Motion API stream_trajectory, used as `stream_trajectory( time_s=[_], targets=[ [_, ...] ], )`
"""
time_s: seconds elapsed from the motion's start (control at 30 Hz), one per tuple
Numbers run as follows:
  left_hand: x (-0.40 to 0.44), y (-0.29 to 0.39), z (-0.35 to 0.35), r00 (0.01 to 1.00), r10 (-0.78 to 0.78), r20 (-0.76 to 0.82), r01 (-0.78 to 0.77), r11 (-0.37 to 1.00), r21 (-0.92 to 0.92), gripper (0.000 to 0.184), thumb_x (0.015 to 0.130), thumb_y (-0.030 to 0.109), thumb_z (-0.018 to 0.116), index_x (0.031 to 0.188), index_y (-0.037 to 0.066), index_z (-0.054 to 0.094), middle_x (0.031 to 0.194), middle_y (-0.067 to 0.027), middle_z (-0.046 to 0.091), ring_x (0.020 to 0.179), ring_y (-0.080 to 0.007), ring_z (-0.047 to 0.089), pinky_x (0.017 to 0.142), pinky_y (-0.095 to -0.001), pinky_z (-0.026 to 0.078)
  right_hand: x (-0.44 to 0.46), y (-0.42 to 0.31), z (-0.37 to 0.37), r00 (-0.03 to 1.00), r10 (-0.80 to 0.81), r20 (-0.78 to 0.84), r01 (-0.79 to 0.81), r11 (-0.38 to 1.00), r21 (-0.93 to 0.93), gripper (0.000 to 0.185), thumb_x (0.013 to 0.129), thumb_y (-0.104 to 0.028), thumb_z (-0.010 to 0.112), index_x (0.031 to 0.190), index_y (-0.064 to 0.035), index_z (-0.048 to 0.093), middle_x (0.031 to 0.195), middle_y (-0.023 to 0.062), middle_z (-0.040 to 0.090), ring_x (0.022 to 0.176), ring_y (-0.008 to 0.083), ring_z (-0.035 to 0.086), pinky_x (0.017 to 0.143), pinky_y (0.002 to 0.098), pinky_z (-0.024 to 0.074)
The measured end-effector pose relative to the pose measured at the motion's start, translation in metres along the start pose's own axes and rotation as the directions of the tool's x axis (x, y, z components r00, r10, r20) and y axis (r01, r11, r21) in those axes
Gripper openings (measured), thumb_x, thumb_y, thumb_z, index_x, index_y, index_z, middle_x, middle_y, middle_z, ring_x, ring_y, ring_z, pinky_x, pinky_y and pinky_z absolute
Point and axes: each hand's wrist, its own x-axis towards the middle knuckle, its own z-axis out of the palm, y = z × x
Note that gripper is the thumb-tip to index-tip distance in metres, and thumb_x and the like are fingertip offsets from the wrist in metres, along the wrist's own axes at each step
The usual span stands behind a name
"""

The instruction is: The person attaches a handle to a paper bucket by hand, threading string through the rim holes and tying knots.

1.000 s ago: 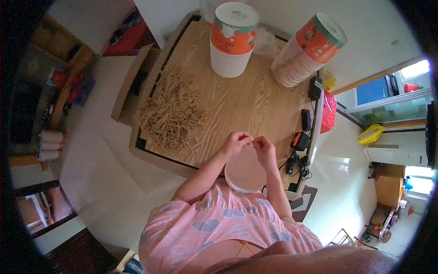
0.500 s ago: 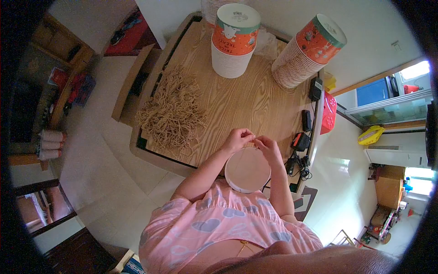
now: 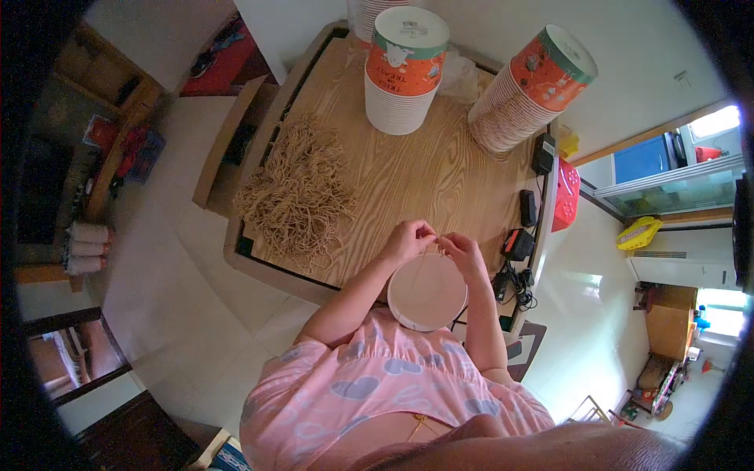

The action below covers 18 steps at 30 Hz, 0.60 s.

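A round white paper bucket [image 3: 428, 291] rests against my body at the table's front edge, its pale round face toward me. My left hand [image 3: 411, 239] is just above its far rim, fingertips pinched; what they hold is too small to make out. Close beside it, my right hand [image 3: 463, 256] is pinched too, on a thin thing that may be string. A tangled heap of tan strings [image 3: 297, 192] lies on the table to the left. Beyond my hands stands an upside-down stack of white and orange buckets [image 3: 402, 71].
A second bucket stack [image 3: 532, 88] leans at the back right of the wooden table [image 3: 393, 184]. Black adapters [image 3: 528, 206] and a coiled cable [image 3: 514, 286] lie along its right edge. A red plastic container [image 3: 565, 195] is beyond that edge. An open cardboard box [image 3: 225, 149] adjoins the left side.
Both hands have shifted slightly over the bucket's far rim, staying close together. The bucket's round face shows more fully than a second ago.
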Motion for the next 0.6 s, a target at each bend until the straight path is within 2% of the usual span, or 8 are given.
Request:
stream_trajectory(
  time_s=[0.07, 0.17, 0.27, 0.37, 0.47, 0.6],
  targets=[
    [-0.002, 0.007, 0.0, 1.0, 0.001, -0.006, -0.001, 1.0, 0.014, 0.01, 0.078, 0.011, 0.067, 0.079, 0.002, 0.062, 0.071, -0.0046, 0.064, 0.064, -0.0106, 0.059, 0.059, -0.0276, 0.047, 0.001, -0.001, 0.002, 1.0, -0.008, -0.011, 0.007, 0.995, -0.097, 0.016, 0.086, -0.015, 0.061, 0.082, -0.0002, 0.063, 0.069, -0.0038, 0.057, 0.063, 0.0063, 0.048, 0.058, 0.0215, 0.0385],
    [-0.007, 0.018, -0.001, 1.0, -0.005, 0.001, 0.005, 0.995, 0.099, 0.011, 0.079, 0.011, 0.066, 0.079, 0.002, 0.061, 0.069, -0.0057, 0.063, 0.063, -0.0117, 0.059, 0.058, -0.0286, 0.047, -0.003, -0.006, 0.007, 0.969, -0.217, -0.114, 0.167, 0.924, -0.345, 0.014, 0.084, -0.014, 0.063, 0.082, 0.0005, 0.062, 0.069, -0.0036, 0.058, 0.063, 0.0072, 0.05, 0.059, 0.0221, 0.0395],
    [-0.008, 0.026, 0.0, 0.999, 0.016, -0.036, -0.012, 0.992, 0.122, 0.011, 0.079, 0.013, 0.066, 0.079, 0.003, 0.062, 0.067, -0.0058, 0.062, 0.06, -0.0128, 0.057, 0.057, -0.0291, 0.046, -0.003, -0.01, 0.008, 0.969, -0.229, -0.096, 0.18, 0.913, -0.366, 0.014, 0.085, -0.014, 0.061, 0.087, 0.0006, 0.063, 0.071, -0.0029, 0.059, 0.067, 0.0078, 0.052, 0.061, 0.0221, 0.0405],
    [-0.007, 0.025, -0.001, 0.993, 0.076, -0.095, -0.064, 0.99, 0.125, 0.011, 0.078, 0.014, 0.066, 0.08, 0.004, 0.062, 0.066, -0.0055, 0.062, 0.059, -0.0135, 0.057, 0.056, -0.0296, 0.046, 0.002, 0.001, -0.003, 0.995, -0.088, 0.036, 0.088, 0.996, -0.006, 0.013, 0.085, -0.015, 0.061, 0.086, -0.0016, 0.064, 0.074, 0.0005, 0.062, 0.07, 0.0105, 0.054, 0.065, 0.0245, 0.0439],
    [-0.005, 0.025, -0.004, 0.995, 0.065, -0.078, -0.051, 0.986, 0.161, 0.012, 0.077, 0.014, 0.067, 0.08, 0.004, 0.062, 0.066, -0.0053, 0.062, 0.058, -0.0139, 0.056, 0.056, -0.0298, 0.046, 0.005, 0.008, -0.009, 0.998, 0.015, 0.057, -0.017, 0.999, 0.031, 0.017, 0.086, -0.017, 0.059, 0.087, -0.0011, 0.065, 0.075, 0.0003, 0.062, 0.072, 0.0093, 0.053, 0.065, 0.0226, 0.0421],
    [-0.004, 0.028, -0.002, 0.994, 0.084, -0.073, -0.07, 0.982, 0.174, 0.012, 0.077, 0.015, 0.067, 0.08, 0.004, 0.062, 0.066, -0.0059, 0.062, 0.057, -0.0154, 0.056, 0.055, -0.0306, 0.046, 0.004, 0.001, -0.009, 0.994, 0.069, 0.086, -0.069, 0.998, -0.004, 0.021, 0.087, -0.021, 0.059, 0.089, -0.0012, 0.065, 0.075, -0.0018, 0.06, 0.069, 0.0065, 0.05, 0.061, 0.0208, 0.0392]
  ],
)
